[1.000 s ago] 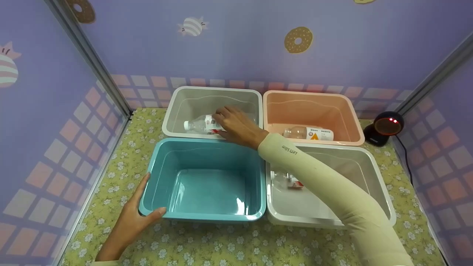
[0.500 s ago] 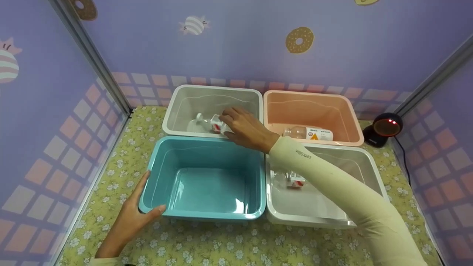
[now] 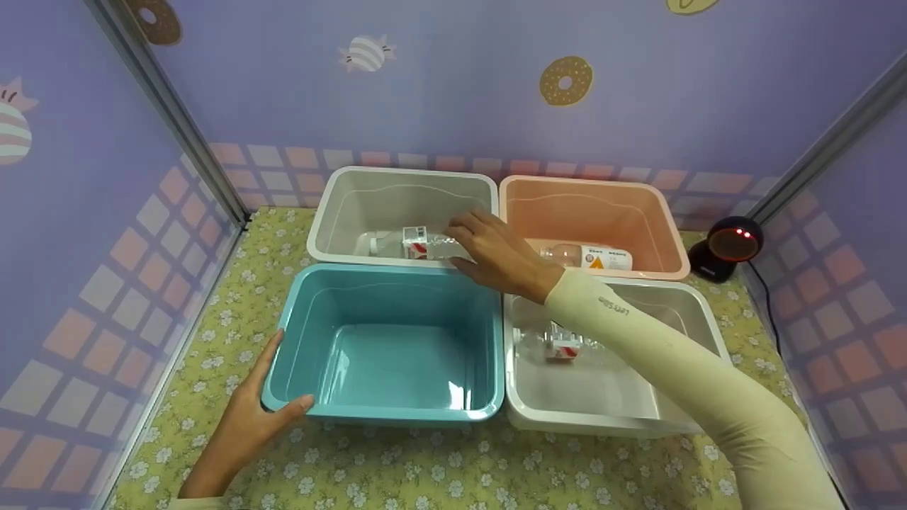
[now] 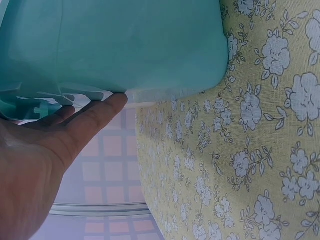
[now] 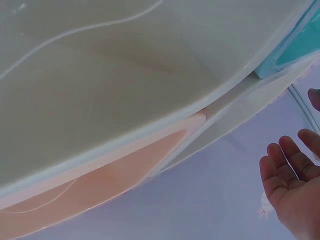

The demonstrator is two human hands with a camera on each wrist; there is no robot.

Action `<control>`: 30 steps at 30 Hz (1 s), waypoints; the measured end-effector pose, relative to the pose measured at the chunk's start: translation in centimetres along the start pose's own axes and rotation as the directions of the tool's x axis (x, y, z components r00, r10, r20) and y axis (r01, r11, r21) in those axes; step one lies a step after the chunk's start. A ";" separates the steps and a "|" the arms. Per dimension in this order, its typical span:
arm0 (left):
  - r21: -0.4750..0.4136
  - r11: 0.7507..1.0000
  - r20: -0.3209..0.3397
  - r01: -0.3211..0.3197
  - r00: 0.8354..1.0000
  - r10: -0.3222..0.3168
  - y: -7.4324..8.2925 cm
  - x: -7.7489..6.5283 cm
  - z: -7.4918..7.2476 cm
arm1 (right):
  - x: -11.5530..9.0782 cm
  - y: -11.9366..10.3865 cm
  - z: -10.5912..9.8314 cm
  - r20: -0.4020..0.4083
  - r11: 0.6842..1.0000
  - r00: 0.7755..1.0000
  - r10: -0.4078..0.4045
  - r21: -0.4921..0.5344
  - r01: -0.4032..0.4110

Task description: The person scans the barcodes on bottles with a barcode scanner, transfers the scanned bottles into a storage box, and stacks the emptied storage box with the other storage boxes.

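Observation:
A teal tub (image 3: pixel 397 411) stands at the front left. My left hand (image 3: pixel 248 418) rests against its front left corner, the thumb at the front rim and the fairly straight fingers along the outer left wall, as the left wrist view shows. Behind it, a clear plastic bottle (image 3: pixel 414 244) with a red and white label lies in the back grey tub (image 3: pixel 404 173). My right hand (image 3: pixel 499 251) is over that tub's front right corner, near the bottle's base. In the right wrist view the right hand (image 5: pixel 295 185) has loosely bent fingers and holds nothing.
A peach tub (image 3: pixel 588 185) at the back right holds another bottle (image 3: pixel 606 258). In the front right white tub (image 3: pixel 609 421) lies a further clear bottle (image 3: pixel 563 347), under my right forearm. A black scanner (image 3: pixel 730 244) with red lights stands at the right.
My right hand has let go of the bottle and moved right and slightly towards me. The bottle lies in the back grey tub, turned and shifted a little. The left hand has stayed put.

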State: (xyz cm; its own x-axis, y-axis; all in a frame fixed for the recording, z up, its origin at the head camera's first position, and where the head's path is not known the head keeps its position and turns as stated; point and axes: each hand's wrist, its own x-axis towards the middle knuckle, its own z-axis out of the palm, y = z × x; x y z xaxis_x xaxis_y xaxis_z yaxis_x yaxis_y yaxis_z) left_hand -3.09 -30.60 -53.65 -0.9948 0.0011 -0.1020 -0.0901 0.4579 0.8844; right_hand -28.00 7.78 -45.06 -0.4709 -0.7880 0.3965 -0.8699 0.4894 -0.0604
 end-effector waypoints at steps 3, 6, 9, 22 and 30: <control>0.008 1.000 -0.001 0.003 1.000 -0.003 0.0 0.0 0.0 | -0.7 -0.1 -0.4 0.002 1.000 1.000 0.000 0.010 0.000; 0.007 1.000 0.001 0.012 1.000 -0.012 0.0 0.0 0.0 | -1.3 -0.2 -0.7 -0.003 1.000 1.000 -0.001 0.017 0.001; -0.004 1.000 0.003 0.024 1.000 -0.024 0.1 0.0 0.0 | -1.8 -0.3 -1.2 -0.014 1.000 1.000 -0.007 0.017 0.007; -0.018 0.999 0.005 0.027 1.000 -0.027 0.3 0.0 0.1 | -4.4 -0.1 -2.8 -0.023 1.000 1.000 -0.013 0.028 0.013; -0.008 1.000 0.008 0.021 1.000 -0.021 0.2 0.0 -0.1 | -6.2 -0.3 -3.5 -0.013 0.998 0.999 -0.042 0.042 0.043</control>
State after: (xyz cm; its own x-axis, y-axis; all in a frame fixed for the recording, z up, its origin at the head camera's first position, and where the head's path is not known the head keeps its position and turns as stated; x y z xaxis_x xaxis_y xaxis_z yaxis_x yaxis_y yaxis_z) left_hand -3.06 -30.55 -53.44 -0.9922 -0.0011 -0.1244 -0.1116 0.4509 0.8856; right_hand -24.30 13.79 -44.26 -0.4318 -0.8029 0.4109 -0.8946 0.4392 -0.0819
